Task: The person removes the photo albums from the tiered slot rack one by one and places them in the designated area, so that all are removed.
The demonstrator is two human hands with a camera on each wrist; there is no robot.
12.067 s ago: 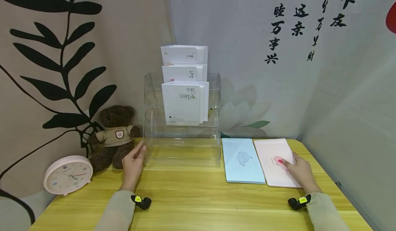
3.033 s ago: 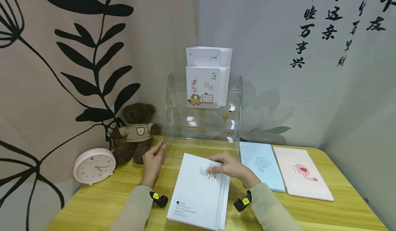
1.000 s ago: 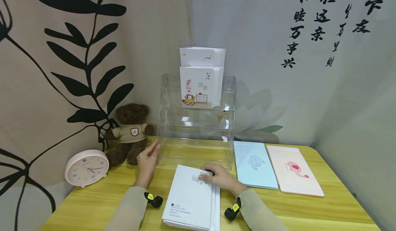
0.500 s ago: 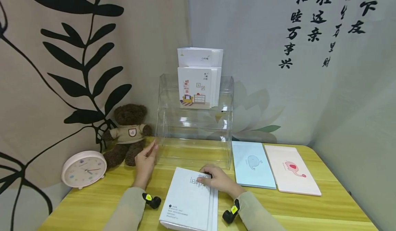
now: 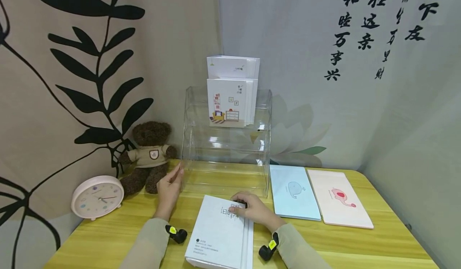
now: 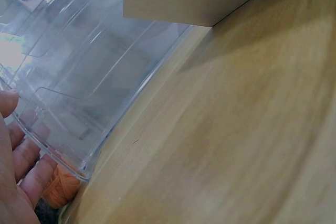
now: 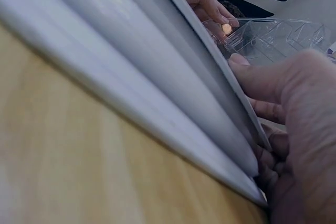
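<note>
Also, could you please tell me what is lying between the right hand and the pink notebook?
The blue notebook lies flat between the right hand and the pink notebook, as the head view shows.

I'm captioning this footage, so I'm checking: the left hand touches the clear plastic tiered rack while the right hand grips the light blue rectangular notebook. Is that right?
Not quite: the head view shows the right hand gripping the white rectangular notebooks, not the light blue notebook. The left hand does touch the rack.
</note>
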